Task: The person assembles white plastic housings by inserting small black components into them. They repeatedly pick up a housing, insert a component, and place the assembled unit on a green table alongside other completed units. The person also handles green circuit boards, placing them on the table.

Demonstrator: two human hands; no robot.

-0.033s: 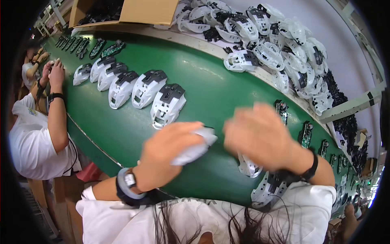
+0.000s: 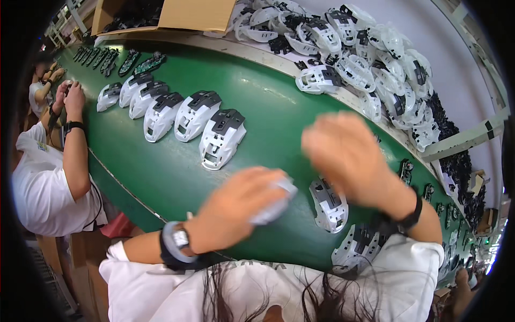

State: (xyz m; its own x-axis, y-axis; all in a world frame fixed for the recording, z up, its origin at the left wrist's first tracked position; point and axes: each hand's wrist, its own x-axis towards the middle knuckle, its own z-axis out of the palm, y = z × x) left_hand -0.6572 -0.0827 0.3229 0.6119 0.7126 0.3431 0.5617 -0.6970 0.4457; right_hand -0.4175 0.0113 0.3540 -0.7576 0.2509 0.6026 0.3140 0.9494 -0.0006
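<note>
My left hand [image 2: 228, 209] is closed around a white plastic shell [image 2: 276, 201], shaped like a computer mouse cover and blurred by motion. Over the table to the right, my right hand [image 2: 346, 155] is smeared by motion, and whether its fingers hold anything is hidden. Just below it lies a white and dark grey mouse shell [image 2: 330, 206]. Closer to my body is another shell [image 2: 355, 248], partly covered by my right arm. Beyond my left hand, several matching shells stand in a slanting row, the nearest shell [image 2: 222, 139] being the largest in view.
The green table [image 2: 257, 123] curves across the view. A heap of shells [image 2: 375, 70] fills the far right ledge, near a cardboard box [image 2: 196, 15]. Circuit boards [image 2: 406, 170] line the right edge; others [image 2: 129, 61] lie far left. A co-worker [image 2: 51, 177] sits at left.
My left hand has shifted slightly right and towards me with the shell. The right hand has moved a little farther away, uncovering more of the shell below it.
</note>
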